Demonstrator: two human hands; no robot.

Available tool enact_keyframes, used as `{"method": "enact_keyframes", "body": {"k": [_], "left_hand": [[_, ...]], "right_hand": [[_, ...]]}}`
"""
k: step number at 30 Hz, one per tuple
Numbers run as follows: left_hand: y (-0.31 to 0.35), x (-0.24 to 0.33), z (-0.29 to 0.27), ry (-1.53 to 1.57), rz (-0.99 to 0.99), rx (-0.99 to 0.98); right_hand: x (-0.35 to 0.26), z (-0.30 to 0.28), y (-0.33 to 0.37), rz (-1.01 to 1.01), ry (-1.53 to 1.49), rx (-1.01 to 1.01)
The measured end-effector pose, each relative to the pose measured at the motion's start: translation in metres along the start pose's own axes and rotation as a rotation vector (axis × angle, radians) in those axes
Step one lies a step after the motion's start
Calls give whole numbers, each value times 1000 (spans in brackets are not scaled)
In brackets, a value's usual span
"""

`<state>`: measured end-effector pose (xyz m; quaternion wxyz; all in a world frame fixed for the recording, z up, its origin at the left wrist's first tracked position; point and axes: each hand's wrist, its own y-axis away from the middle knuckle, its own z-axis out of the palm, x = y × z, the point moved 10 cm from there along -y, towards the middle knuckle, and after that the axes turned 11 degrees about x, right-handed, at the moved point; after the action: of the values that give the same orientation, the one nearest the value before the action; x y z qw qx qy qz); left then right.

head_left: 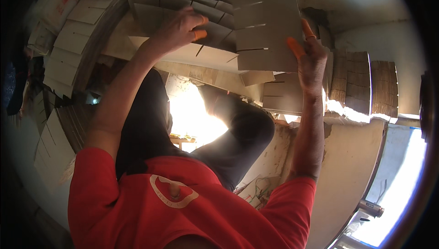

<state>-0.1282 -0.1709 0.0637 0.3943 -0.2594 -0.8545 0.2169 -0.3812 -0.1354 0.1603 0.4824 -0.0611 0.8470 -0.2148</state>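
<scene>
In the head view, the landmark is the raised cardboard sheet (267,15), a grey-brown panel with several short slots, which stands almost upright before the person. The right hand (314,61) is at the lower right edge of this sheet and has hold of it. Its grip is closed, with the sheet's edge between thumb and finger, and both of these wear orange finger covers (307,29). The left hand (182,27) is to the left of the raised sheet, well apart from its edge. Its fingers are bent and partly curled, and two of them also carry orange covers (200,35). I cannot tell how far this hand is open, or if it has hold of something. It is over the slotted cardboard panels (151,18), which lie to the left of the raised sheet and partly behind it; whether it touches them, I cannot tell.

Just below the lower edge of the raised sheet there is a small cardboard piece (257,78). To the right of the sheet, beyond the right hand, cardboard stacks (358,82) stand side by side. Far to the left of the sheet, a curved row of slotted panels (73,43) runs. Below the sheet, toward the person, are dark trousers (247,130) and a red shirt (183,212).
</scene>
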Motion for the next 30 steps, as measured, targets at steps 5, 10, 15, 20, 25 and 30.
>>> {"method": "enact_keyframes", "body": {"k": [5, 10, 15, 20, 25, 30], "left_hand": [[-8, -5, -1, -297, 187, 121], [-8, -12, 6, -265, 106, 22], [-5, -12, 5, -297, 70, 22], [-3, -19, 6, -288, 34, -17], [-12, -28, 9, -142, -90, -90], [-39, -47, -14, -134, 111, 224]], "right_hand": [[5, 3, -4, 59, 39, -47], [6, 1, -9, 39, -96, -60], [13, 16, 6, 191, 77, -116], [-2, 14, 9, 110, -12, -82], [16, 18, 10, 160, 15, -96], [10, 20, 5, 23, -66, -27]]}}
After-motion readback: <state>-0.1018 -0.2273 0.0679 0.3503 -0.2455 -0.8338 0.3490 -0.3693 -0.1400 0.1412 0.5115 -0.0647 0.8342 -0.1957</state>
